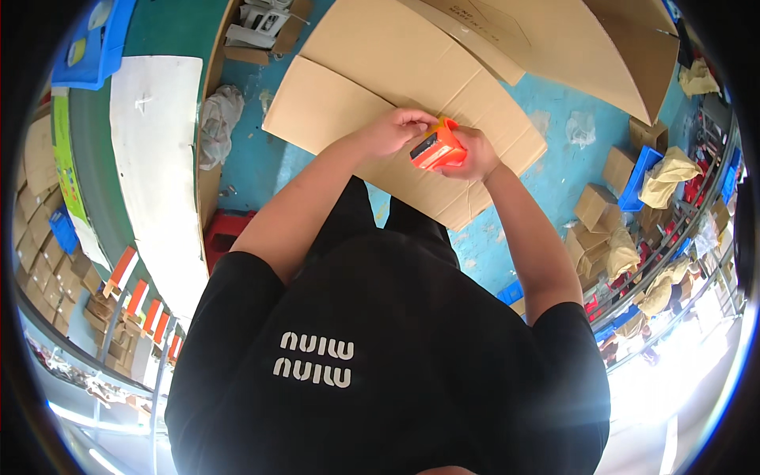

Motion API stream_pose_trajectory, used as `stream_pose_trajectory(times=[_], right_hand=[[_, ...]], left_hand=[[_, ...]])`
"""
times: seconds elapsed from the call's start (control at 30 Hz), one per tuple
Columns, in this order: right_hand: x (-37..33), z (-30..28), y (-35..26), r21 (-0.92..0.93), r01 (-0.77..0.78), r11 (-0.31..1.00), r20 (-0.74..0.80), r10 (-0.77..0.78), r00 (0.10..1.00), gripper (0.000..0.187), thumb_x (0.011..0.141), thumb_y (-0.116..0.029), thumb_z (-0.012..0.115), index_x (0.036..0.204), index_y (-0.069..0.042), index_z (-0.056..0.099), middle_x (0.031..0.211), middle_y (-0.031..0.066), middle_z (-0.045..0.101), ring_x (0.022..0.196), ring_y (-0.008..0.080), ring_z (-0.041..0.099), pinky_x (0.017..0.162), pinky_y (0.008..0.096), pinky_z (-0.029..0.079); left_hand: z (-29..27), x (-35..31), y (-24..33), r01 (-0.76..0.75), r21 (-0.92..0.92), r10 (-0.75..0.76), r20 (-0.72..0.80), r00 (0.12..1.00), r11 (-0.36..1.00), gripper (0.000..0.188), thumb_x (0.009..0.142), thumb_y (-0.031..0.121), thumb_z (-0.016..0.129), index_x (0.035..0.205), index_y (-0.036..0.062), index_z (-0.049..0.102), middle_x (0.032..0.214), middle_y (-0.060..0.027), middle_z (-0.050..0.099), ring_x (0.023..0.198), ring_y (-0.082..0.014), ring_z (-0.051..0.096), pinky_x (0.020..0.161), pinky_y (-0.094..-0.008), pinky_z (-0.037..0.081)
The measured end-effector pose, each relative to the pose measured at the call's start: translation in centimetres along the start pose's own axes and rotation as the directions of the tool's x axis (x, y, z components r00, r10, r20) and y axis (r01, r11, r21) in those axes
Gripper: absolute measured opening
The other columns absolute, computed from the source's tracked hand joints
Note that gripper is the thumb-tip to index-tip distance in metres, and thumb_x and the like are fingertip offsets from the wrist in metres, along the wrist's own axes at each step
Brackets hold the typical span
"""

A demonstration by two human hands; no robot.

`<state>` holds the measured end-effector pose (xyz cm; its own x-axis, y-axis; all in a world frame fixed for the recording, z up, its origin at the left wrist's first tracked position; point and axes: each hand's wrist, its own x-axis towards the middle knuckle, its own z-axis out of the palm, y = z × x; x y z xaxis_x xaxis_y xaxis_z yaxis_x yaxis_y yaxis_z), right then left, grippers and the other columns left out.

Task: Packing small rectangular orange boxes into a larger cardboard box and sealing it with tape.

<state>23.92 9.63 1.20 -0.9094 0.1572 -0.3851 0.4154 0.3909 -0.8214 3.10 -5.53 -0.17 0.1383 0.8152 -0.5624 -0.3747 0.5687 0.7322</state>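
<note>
In front of my body, my right hand [476, 155] is wrapped around an orange tape dispenser [438, 150] with a dark patch on its side and a yellow part at its far end. My left hand [393, 132] is beside it, the thumb and fingers pinched together close to that yellow part. Whatever lies between those fingertips is too small to make out. Below both hands is a large flat piece of brown cardboard [348, 75], creased and slit into flaps.
A large open cardboard box [578, 55] stands at the far right. On the left runs a green bench [170, 28] with a white sheet [162, 142] and a blue bin [95, 43]. Small cartons [595, 207] and a blue tray [640, 180] crowd the right side.
</note>
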Motion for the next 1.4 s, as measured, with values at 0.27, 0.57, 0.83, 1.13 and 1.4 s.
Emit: stream_pose_trajectory(times=[0.27,0.57,0.83,1.13,1.4], right_hand=[[-0.2,0.1,0.4,-0.026,0.075,0.997,-0.002,-0.075,0.997,0.062,0.059,-0.037,0.093,0.109,-0.011,0.069,0.097,0.0128,0.071,0.091,0.0370,0.068,0.085,0.0448,0.056],[-0.3,0.0,0.1,-0.050,-0.025,0.998,0.065,0.028,0.998,0.064,0.063,-0.040,0.091,0.115,-0.012,0.069,0.103,0.0103,0.071,0.102,0.0343,0.066,0.091,0.0441,0.055],[-0.2,0.0,0.8,-0.066,0.042,0.997,0.070,-0.037,0.997,0.065,0.062,-0.042,0.091,0.114,-0.010,0.069,0.101,0.0138,0.070,0.095,0.0370,0.067,0.090,0.0448,0.055],[-0.4,0.6,1.0,-0.092,0.091,0.992,0.014,-0.090,0.996,0.063,0.060,-0.041,0.091,0.109,-0.008,0.069,0.107,0.0162,0.070,0.100,0.0371,0.067,0.090,0.0446,0.055],[0.2,0.7,1.1,-0.097,0.143,0.985,0.023,-0.142,0.990,0.057,0.060,-0.040,0.090,0.104,-0.011,0.068,0.095,0.0129,0.069,0.092,0.0351,0.067,0.084,0.0450,0.055]], left_hand=[[-0.3,0.3,0.7,-0.140,0.126,0.124,0.126,0.984,0.982,0.033,0.104,-0.004,0.048,0.131,0.0060,0.064,0.118,-0.0046,0.065,0.111,-0.0124,0.060,0.097,-0.0288,0.048],[-1.6,1.8,4.0,-0.332,0.406,0.266,0.211,0.941,0.852,0.034,0.095,-0.011,0.055,0.113,0.0100,0.074,0.117,-0.0082,0.065,0.112,-0.0251,0.062,0.096,-0.0353,0.052],[-1.8,3.1,5.1,-0.244,0.539,0.127,0.246,0.961,0.806,0.013,0.101,0.003,0.057,0.105,0.0040,0.069,0.098,-0.0098,0.070,0.094,-0.0255,0.068,0.085,-0.0365,0.053],[-1.2,1.9,6.9,0.110,0.524,-0.155,0.043,0.987,0.844,0.022,0.092,0.024,0.073,0.092,0.0014,0.070,0.080,-0.0054,0.070,0.073,-0.0147,0.065,0.067,-0.0323,0.051],[-1.3,2.7,8.9,0.168,0.676,-0.304,0.087,0.949,0.718,0.022,0.093,0.022,0.073,0.092,0.0001,0.072,0.079,-0.0059,0.070,0.065,-0.0147,0.064,0.060,-0.0321,0.052]])
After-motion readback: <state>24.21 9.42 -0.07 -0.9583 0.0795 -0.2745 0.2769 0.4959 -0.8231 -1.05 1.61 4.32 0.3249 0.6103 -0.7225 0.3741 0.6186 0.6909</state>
